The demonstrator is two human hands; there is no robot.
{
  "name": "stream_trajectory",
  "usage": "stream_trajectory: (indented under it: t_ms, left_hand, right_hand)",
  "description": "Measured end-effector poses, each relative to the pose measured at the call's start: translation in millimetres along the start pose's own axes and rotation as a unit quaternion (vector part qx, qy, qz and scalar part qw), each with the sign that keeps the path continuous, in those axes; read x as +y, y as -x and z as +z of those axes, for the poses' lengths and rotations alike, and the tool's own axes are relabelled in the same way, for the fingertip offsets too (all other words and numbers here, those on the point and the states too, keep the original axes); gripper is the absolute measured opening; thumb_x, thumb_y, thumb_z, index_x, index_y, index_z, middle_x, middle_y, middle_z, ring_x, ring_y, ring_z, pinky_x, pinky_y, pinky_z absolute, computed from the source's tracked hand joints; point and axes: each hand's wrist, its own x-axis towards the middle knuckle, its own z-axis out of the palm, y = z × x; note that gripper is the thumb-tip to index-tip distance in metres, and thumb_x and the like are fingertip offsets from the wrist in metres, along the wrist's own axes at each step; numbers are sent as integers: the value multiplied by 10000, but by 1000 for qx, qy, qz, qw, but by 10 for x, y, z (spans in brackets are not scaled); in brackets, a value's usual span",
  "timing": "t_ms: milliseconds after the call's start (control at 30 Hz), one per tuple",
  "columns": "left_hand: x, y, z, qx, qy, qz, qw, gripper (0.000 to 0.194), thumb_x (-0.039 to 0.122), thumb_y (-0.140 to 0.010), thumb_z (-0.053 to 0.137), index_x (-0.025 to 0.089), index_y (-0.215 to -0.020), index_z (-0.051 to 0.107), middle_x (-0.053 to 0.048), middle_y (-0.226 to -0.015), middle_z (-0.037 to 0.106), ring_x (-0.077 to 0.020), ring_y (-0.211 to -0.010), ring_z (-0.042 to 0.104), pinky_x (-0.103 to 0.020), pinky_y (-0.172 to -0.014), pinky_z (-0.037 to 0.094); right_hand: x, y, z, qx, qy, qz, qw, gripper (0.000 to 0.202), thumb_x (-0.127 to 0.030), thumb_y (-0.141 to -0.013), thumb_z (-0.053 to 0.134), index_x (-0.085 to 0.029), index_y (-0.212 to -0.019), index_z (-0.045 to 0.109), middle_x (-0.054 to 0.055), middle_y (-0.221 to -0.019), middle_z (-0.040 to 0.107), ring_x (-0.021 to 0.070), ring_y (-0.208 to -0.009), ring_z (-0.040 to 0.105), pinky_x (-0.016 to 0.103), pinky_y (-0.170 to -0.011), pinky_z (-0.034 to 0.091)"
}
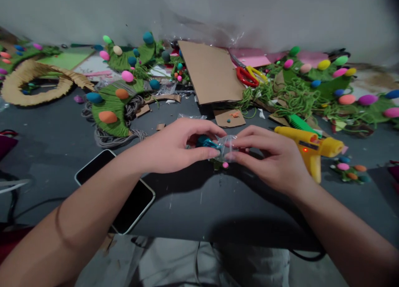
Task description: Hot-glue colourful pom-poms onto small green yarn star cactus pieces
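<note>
Plainly, the straw-coloured ring [35, 99] lies unadorned, while the green crescent [109, 102] to its right already bears coloured balls [107, 117]. Over the dark table [187, 210], your left hand [171, 144] grips a clear plastic packet [227, 146], your right hand [274, 158] pinching its other end; the blue contents [205, 142] seem not yet out, though your grip hides much. On the yellow glue gun [293, 134], the label [308, 145] is unreadable.

Dim, greyish light; soft shadows on counter [187, 216], darkest near front edge; small glints on clear plastic [227, 144]; top right corner blacked out; wide-angle edge stretch.
</note>
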Motion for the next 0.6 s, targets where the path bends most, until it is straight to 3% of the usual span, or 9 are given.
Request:
stream_trajectory:
  t_ms: [167,300,467,600]
  left_hand:
    - [-12,-17,68,-2,61,-17,998,415,226,-854,769,167,-1246,648,-70,-1084,773,-186,-961,745,-289,-815,601]
    - [-48,-55,44,-7,154,-42,987,372,224,-828,802,143,-1155,644,-62,-990,780,-172,-897,755,-278,-792,607]
    - [-57,-63,20,-5,182,-56,982,428,221,-807,813,182,-1195,637,-69,-1053,781,-194,-921,764,-292,-774,624]
    - [-16,-62,81,36,174,-58,982,394,173,-791,796,176,-1149,631,-56,-1019,787,-200,-916,773,-309,-797,636]
  right_hand:
    - [-52,10,27,-25,-3,-40,999,240,-204,-862,795,-278,-1090,799,14,-973,709,124,-870,685,254,-782,559]
    - [-61,6,7,-12,21,-41,999,247,-221,-872,785,-281,-1112,791,22,-977,704,135,-837,674,269,-735,559]
    - [-24,-9,-36,23,56,-39,997,198,-271,-872,789,-289,-1069,797,26,-945,707,148,-778,663,294,-698,574]
    - [-15,-6,-27,20,61,-39,997,195,-271,-880,781,-302,-1072,794,26,-960,718,160,-803,683,306,-716,583]
